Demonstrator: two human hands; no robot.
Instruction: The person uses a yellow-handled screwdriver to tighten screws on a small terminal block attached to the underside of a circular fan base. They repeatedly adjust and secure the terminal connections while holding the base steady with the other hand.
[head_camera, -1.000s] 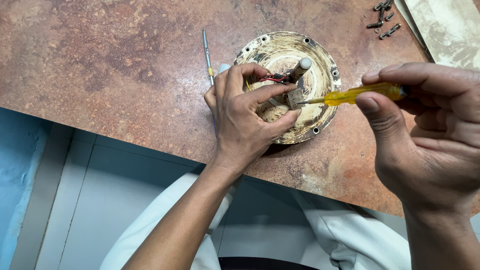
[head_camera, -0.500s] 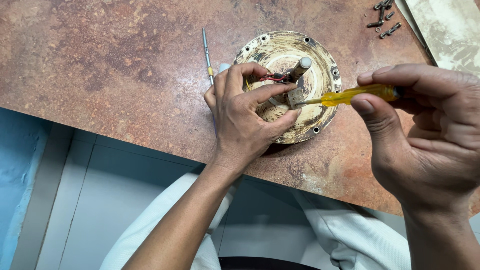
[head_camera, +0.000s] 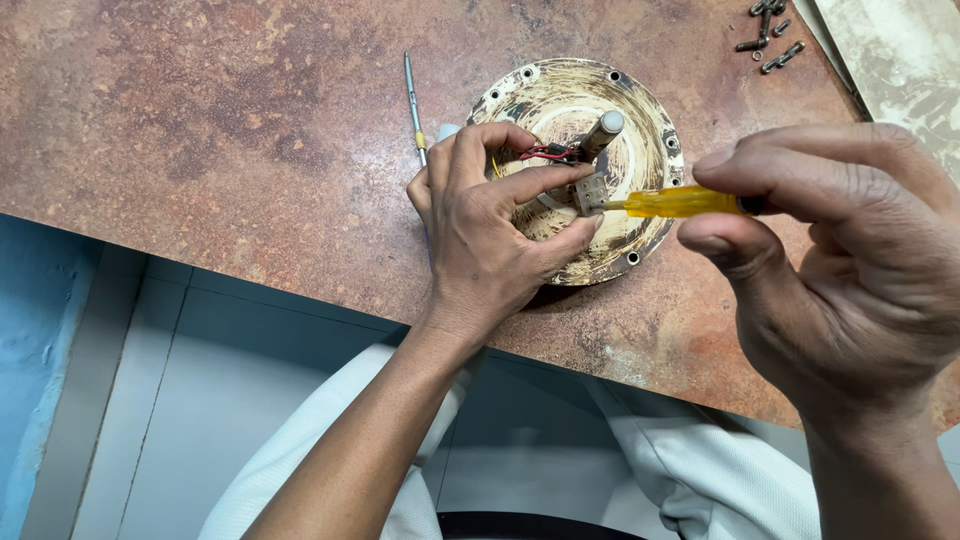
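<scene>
A small white plastic terminal block (head_camera: 590, 193) is being pinched between thumb and forefinger of the left hand (head_camera: 490, 235), fingers closed tight on it, w/ the rest of that hand resting over the 7–9 o'clock part of the round, cream-coloured, grimy metal motor plate (head_camera: 640, 110). The yellow translucent-handled screwdriver (head_camera: 685, 203) is being gripped by the right hand (head_camera: 850, 260), thumb and forefinger clamped on the handle, shaft pointing toward 9 o'clock; the tip is being pressed against the block's side.

The plate is lying flat on the mottled brown stone-look worktop (head_camera: 200, 130), approx. centre-top of view, near the worktop's front edge. A grey metal shaft (head_camera: 603, 130) is sticking up from the plate's middle, tilted toward 1 o'clock. Red and black wires (head_camera: 545, 152) are running into the block from 10 o'clock.

Judged step: a terminal screw is being worked, prob. loosened, so the wires can be freed; whether the tip is seated in a screw head cannot be told. Next move calls for a steady hold on the block, tip kept square, and twist w/o slipping toward the thumb.

Elsewhere: a thin metal rod w/ yellow band (head_camera: 413, 105) is lying at 9 o'clock of the plate, just beside it; loose dark screws (head_camera: 768, 35) are scattered at 1 o'clock, well apart.
</scene>
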